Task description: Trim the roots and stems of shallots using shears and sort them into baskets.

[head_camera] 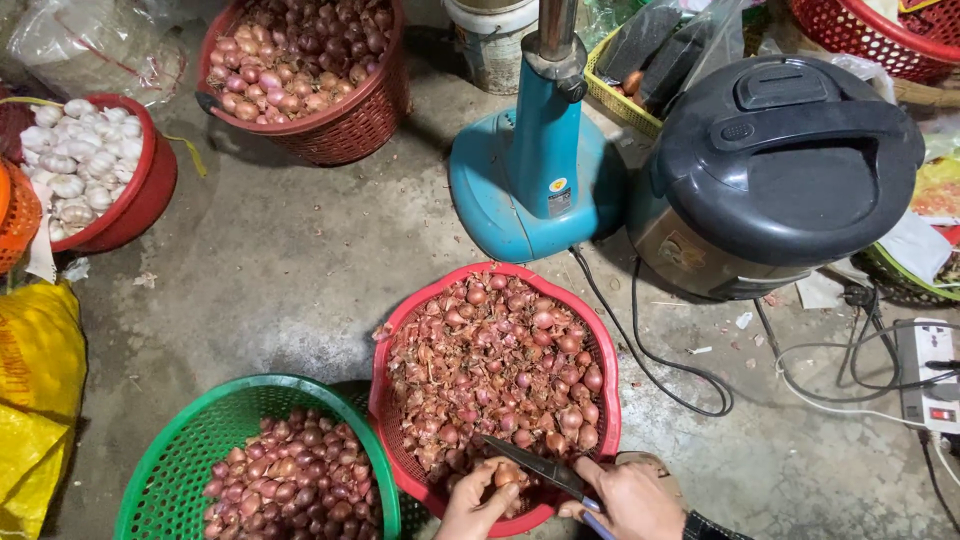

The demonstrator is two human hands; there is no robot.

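Two bare hands sit at the bottom edge of the view, seen from above. Left hand (478, 503) has its grip closed around a single small shallot (506, 474), pinching it between fingertips and thumb just over the near rim of a red basket (600, 340). Right hand (632, 498) has its grip clenched on the handle of a knife (540, 466), whose dark blade points left and up and meets the shallot. That basket is full of shallots mixed with loose papery skins. Just left of it stands a green basket (175, 450) holding darker, cleaner-looking shallots. Both rest on a bare concrete floor (290, 260). Farther back on the left are a red bowl of white garlic (75, 165) and another red basket of shallots (305, 60). Behind the near basket stand the blue base of a fan (535, 180) and a black-lidded rice cooker (775, 170), with cords trailing to a power strip (932, 385) on the right. A yellow bag (38, 390) lies at the far left. The shallot looks small, light and firm, with dry skin that probably slips and flakes, so it seems best held by its rounded sides, fingers kept clear of the blade.
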